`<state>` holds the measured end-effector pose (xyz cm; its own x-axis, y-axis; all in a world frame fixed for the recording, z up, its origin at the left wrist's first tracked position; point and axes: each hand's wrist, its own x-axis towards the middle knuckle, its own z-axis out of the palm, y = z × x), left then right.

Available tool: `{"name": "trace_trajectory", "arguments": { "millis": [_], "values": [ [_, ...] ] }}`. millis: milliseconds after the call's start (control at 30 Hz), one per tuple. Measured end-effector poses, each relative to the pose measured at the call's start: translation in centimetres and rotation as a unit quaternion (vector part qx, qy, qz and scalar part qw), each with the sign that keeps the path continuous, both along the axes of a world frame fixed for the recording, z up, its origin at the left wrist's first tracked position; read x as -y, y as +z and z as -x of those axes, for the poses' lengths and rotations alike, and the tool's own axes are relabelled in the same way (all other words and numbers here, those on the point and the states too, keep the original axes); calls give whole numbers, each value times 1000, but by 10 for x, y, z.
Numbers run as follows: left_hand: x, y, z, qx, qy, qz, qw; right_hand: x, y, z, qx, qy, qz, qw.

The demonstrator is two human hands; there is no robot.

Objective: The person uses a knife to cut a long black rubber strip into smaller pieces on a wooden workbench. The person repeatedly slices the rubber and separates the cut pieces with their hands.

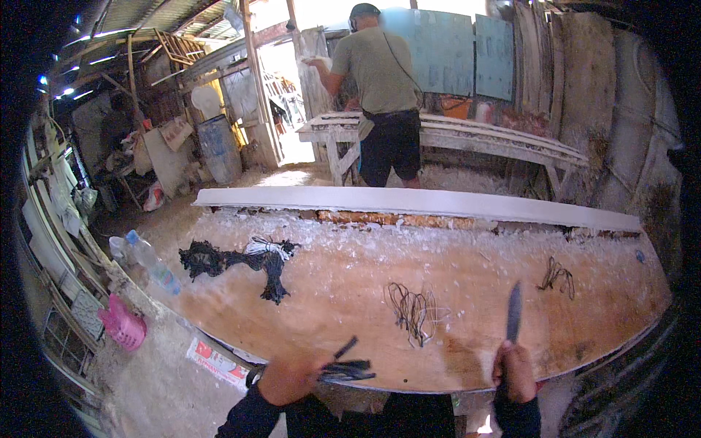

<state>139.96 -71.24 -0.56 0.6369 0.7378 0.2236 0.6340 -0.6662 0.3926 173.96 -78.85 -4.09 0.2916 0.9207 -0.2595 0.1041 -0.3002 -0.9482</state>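
Note:
My left hand [289, 377] is closed on a small bundle of black strands [346, 367] at the near edge of the wooden workbench [350, 285]. My right hand [515, 371] grips a knife [514, 312] with its dark blade pointing up and away from me. A loose tangle of thin dark wire [413, 310] lies on the bench between my two hands, a little farther out. Both forearms wear dark sleeves.
A larger pile of black and white cord [244, 259] lies at the bench's left. A small wire loop [557, 276] sits far right. A long white moulding [416, 201] spans the back edge. A plastic bottle [151, 261] lies left. Another person [380, 95] stands beyond at a second table.

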Motion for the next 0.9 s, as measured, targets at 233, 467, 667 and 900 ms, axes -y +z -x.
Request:
{"name": "trace_trajectory", "arguments": {
  "millis": [233,467,667,900],
  "values": [
    [1,3,-23,70,196,29,978,9,-11,37,-40,261,89,960],
    [-2,8,-42,192,194,-3,962,7,21,85,-49,322,46,944],
    [1,2,-42,132,232,-25,963,-2,13,94,-12,323,42,945],
    [4,-16,-43,0,77,-167,983,-6,11,93,-23,302,5,953]
  ]
}}
